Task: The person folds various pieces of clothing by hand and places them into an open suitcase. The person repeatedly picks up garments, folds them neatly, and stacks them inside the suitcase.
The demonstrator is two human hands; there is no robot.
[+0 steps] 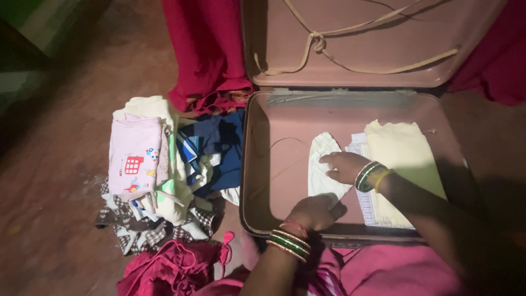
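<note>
1. Nearest the camera, pink fabric (383,271) is lying across the person's lap, soft and creased, just in front of the suitcase's near rim

2. Both hands are pressing on a small white garment (323,167) lying flat in the open suitcase (274,181), left of its middle; the left hand (315,212) is resting on the near end with fingers curled down onto the cloth, though I cannot tell whether they are pinching it, and the right hand (344,167) is lying flat on its right edge, fingers released and spread

3. Just right of it, a pale yellow folded cloth (405,159) is sitting on a white lined sheet (367,197)

4. Judging by the thin, limp cloth, the garment could be bunching or unfolding if the hands slide rather than lift; bangles on both wrists could be snagging it

5. Materials: the suitcase lining is looking smooth and dusty pink, the lid's straps (323,44) knotted and flat; left on the floor, a pile of folded clothes (164,164) is stacking soft cottons, one pink printed piece on top
</note>
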